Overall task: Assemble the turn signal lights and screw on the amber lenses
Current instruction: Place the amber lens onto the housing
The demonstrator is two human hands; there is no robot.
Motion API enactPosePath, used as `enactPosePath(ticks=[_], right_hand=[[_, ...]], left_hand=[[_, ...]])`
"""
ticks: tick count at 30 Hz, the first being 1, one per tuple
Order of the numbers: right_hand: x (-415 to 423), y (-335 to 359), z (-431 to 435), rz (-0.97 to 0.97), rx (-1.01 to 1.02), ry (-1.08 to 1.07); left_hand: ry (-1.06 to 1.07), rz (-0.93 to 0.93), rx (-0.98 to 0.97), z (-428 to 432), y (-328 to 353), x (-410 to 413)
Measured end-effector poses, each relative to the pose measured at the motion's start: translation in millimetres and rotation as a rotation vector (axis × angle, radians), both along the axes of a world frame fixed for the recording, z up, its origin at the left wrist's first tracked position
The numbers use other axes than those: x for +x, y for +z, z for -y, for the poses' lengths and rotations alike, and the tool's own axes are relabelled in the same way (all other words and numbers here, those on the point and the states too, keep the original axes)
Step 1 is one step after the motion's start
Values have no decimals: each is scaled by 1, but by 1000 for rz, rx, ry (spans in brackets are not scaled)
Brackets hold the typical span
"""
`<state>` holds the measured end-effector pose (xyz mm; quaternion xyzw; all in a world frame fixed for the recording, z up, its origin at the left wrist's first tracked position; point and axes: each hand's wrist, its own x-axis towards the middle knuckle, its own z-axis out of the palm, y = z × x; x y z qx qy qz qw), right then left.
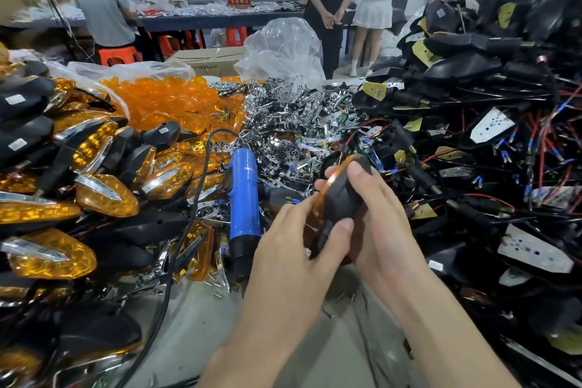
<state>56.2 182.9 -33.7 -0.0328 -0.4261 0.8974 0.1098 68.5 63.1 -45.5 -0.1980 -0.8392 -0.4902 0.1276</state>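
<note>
Turn signal light [341,198], a black housing with its amber lens [327,189] edge turned left, is held above the surface [201,324] at mid-view. The left hand [283,255] pinches the lens side with curled fingers [302,206], and the right hand [384,214] wraps round the housing, thumb on top. A blue electric screwdriver [244,198] lies just left of the hands (finished lights [94,167] heaped beyond it).

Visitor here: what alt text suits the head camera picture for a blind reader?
Left hand and right hand grip a black turn signal housing with an amber lens on it. A blue electric screwdriver lies left of them, beside heaped finished lights; wired housings pile up at right.
</note>
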Motion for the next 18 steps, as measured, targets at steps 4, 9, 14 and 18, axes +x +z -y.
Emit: enactPosePath(ticks=[4,9,14,18], right_hand=[[7,2,-6,-76,37,95],[18,5,-13,-163,146,206],[13,2,-16,-151,-46,154],[8,3,-26,-141,-236,56]], left_hand=[[-288,295,279,-1,8,3],[-465,489,395,2,8,0],[-469,558,185,14,9,-6],[-329,226,-295,16,-2,-7]])
